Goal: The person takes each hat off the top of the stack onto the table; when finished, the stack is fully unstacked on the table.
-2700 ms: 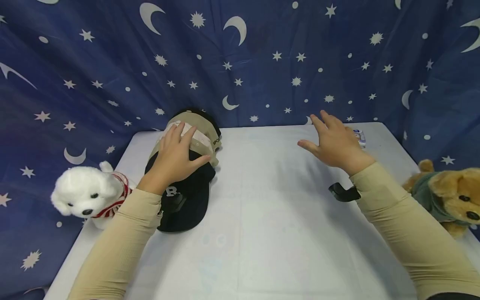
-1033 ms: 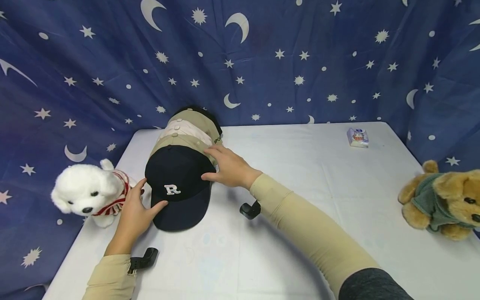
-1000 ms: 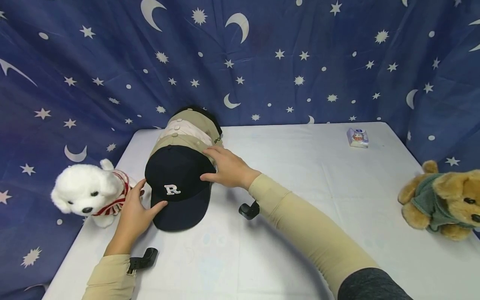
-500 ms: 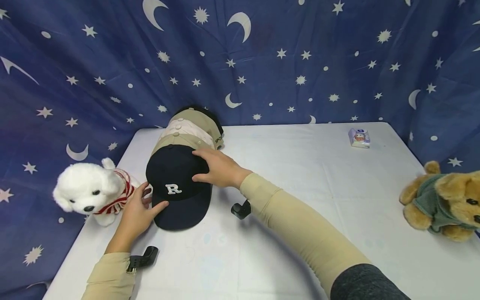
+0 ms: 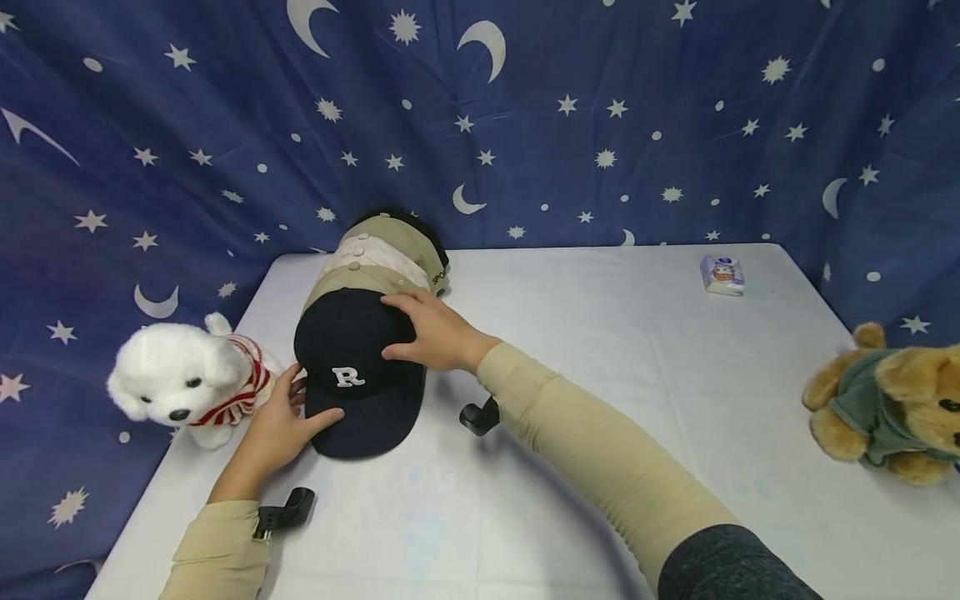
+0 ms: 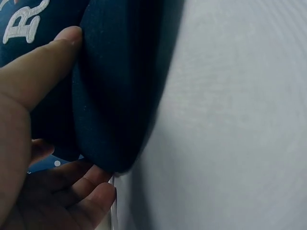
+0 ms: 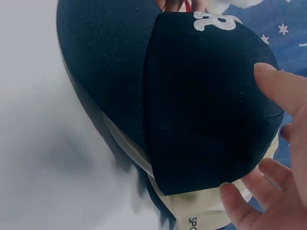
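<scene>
A navy cap (image 5: 333,333) with a white R (image 5: 347,377) lies at the left of a white table (image 5: 570,433), brim toward the viewer. It is the front one of a close, overlapping line. Its crown laps over a tan cap (image 5: 360,279); behind that comes a pale pink cap (image 5: 382,257), then a beige cap (image 5: 405,242) with a dark far edge and dark lettering on its side. Whether each is nested inside the next cannot be told.

The left hand (image 5: 277,429) pinches the navy cap's left edge: thumb on top of the brim, fingers at its side and underneath. The right hand (image 5: 442,333) grips the crown from the other side, thumb on the front, fingers spread apart and bent around the edge. It hides part of the tan cap's right side.

A white plush dog (image 5: 176,371) in a red-striped top stands just beside the left hand, leaving little room there. A small purple-and-white packet (image 5: 722,275) sits near the table's far right corner; its contents are hidden. A brown plush dog (image 5: 892,408) in a green top sits at the right edge, well apart from both hands. A blue curtain (image 5: 525,83) with moons and stars hangs behind the table.
</scene>
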`<act>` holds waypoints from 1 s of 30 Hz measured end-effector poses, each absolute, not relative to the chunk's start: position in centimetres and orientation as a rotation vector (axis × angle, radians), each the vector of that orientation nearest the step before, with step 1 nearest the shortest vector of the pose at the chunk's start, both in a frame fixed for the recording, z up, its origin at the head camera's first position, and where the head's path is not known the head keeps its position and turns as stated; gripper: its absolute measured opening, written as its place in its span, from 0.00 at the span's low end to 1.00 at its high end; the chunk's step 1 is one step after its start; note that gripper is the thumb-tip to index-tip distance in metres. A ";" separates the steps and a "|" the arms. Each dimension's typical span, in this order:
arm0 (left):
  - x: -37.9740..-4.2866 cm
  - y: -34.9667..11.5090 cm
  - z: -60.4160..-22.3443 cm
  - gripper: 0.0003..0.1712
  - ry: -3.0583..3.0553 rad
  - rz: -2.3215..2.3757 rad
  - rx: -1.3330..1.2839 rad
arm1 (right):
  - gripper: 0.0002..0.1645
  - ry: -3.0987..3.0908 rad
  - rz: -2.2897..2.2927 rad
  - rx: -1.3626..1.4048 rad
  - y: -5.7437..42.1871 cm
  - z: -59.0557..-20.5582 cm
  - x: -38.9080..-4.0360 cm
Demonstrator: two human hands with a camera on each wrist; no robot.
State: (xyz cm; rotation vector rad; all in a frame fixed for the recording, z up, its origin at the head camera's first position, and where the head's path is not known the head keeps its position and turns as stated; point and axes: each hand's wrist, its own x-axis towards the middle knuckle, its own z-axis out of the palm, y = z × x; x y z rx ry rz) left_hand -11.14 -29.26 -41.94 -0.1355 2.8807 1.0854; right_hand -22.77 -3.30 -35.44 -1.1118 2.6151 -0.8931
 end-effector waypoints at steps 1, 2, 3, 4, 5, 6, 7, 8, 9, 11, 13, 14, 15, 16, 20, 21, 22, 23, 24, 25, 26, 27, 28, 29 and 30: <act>-11.1 -29.2 -41.9 0.64 2.871 1.093 -0.142 | 0.47 2.618 -0.897 -1.111 -3.3 -35.5 -22.7; -11.1 -29.2 -41.8 0.64 2.863 1.099 -0.148 | 0.46 2.620 -0.902 -1.115 -3.2 -35.5 -22.7; -11.1 -29.2 -41.8 0.64 2.850 1.110 -0.155 | 0.46 2.622 -0.907 -1.123 -3.2 -35.5 -22.6; -11.1 -29.1 -41.7 0.65 2.839 1.116 -0.163 | 0.46 2.625 -0.910 -1.134 -3.2 -35.6 -22.6; -11.1 -29.1 -41.6 0.65 2.831 1.118 -0.172 | 0.45 2.627 -0.916 -1.145 -3.2 -35.6 -22.6; -11.1 -29.1 -41.5 0.66 2.824 1.117 -0.182 | 0.45 2.628 -0.921 -1.154 -3.2 -35.6 -22.5; -11.1 -29.0 -41.4 0.66 2.819 1.119 -0.189 | 0.44 2.629 -0.924 -1.163 -3.2 -35.6 -22.5; -11.1 -29.0 -41.3 0.66 2.816 1.117 -0.195 | 0.44 2.630 -0.925 -1.170 -3.2 -35.7 -22.5; -11.0 -29.0 -41.3 0.66 2.812 1.116 -0.201 | 0.43 2.632 -0.923 -1.175 -3.2 -35.7 -22.4; -11.0 -28.9 -41.1 0.67 2.812 1.107 -0.212 | 0.42 2.632 -0.925 -1.176 -3.1 -35.6 -22.4; -10.9 -28.9 -41.0 0.66 2.807 1.107 -0.217 | 0.40 2.646 -0.920 -1.163 -3.1 -35.6 -22.3; -10.9 -28.9 -41.0 0.66 2.807 1.107 -0.221 | 0.38 2.658 -0.919 -1.146 -3.1 -35.5 -22.2; -10.9 -28.9 -41.0 0.66 2.808 1.105 -0.222 | 0.37 2.671 -0.918 -1.130 -3.0 -35.5 -22.1; -10.9 -28.9 -41.1 0.65 2.812 1.103 -0.221 | 0.35 2.685 -0.919 -1.112 -3.0 -35.4 -22.1; -10.8 -28.8 -41.2 0.63 2.832 1.107 -0.212 | 0.30 2.705 -0.969 -1.080 -3.0 -35.4 -22.0; -10.7 -28.8 -41.2 0.63 2.835 1.107 -0.208 | 0.30 2.691 -1.000 -1.093 -3.0 -35.5 -22.0; -10.7 -28.8 -41.2 0.63 2.837 1.108 -0.203 | 0.30 2.666 -1.038 -1.113 -3.0 -35.5 -22.1; -10.7 -28.8 -41.2 0.63 2.836 1.110 -0.198 | 0.30 2.638 -1.075 -1.134 -3.1 -35.5 -22.1; -10.7 -28.8 -41.1 0.63 2.835 1.111 -0.190 | 0.30 2.609 -1.106 -1.158 -3.1 -35.5 -22.2; -10.6 -28.8 -41.1 0.63 2.833 1.110 -0.185 | 0.30 2.580 -1.130 -1.180 -3.1 -35.5 -22.2; -10.6 -28.8 -41.0 0.63 2.831 1.107 -0.180 | 0.30 2.552 -1.152 -1.200 -3.1 -35.4 -22.2; -10.5 -28.8 -41.0 0.64 2.829 1.103 -0.174 | 0.30 2.526 -1.168 -1.216 -3.1 -35.4 -22.2; -10.5 -28.7 -40.9 0.64 2.826 1.101 -0.168 | 0.29 2.507 -1.178 -1.226 -3.2 -35.3 -22.2; -10.5 -28.7 -40.9 0.64 2.824 1.098 -0.163 | 0.29 2.495 -1.185 -1.226 -3.2 -35.2 -22.2; -10.5 -28.7 -40.8 0.64 2.821 1.096 -0.160 | 0.29 2.481 -1.196 -1.228 -3.2 -35.1 -22.2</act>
